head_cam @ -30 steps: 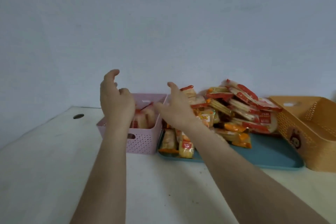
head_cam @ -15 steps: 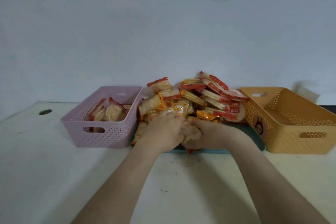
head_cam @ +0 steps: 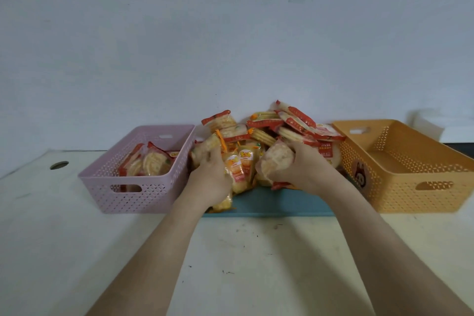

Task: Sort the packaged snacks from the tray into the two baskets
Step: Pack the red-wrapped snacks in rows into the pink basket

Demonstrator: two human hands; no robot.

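A heap of snack packets [head_cam: 266, 131], red-edged and orange-yellow, lies on the teal tray [head_cam: 269, 204] between two baskets. My left hand [head_cam: 210, 177] grips a packet [head_cam: 205, 146] at the heap's left side. Curled round a pale red-edged packet [head_cam: 275, 161], my right hand [head_cam: 305, 167] lifts it off the heap's front. Several orange-yellow packets [head_cam: 241, 167] stand between the two hands. The pink basket [head_cam: 138, 192] on the left holds a few red-edged packets [head_cam: 146, 164]. The orange basket [head_cam: 410, 187] on the right looks empty inside.
The white table [head_cam: 243, 259] runs from the tray to the near edge, with a round cable hole [head_cam: 59, 165] at the far left. A grey wall stands right behind the baskets. A pale object [head_cam: 427, 123] sits behind the orange basket.
Both hands came down from above the pink basket into the heap. They have since moved apart and risen a little, each gripping a packet.
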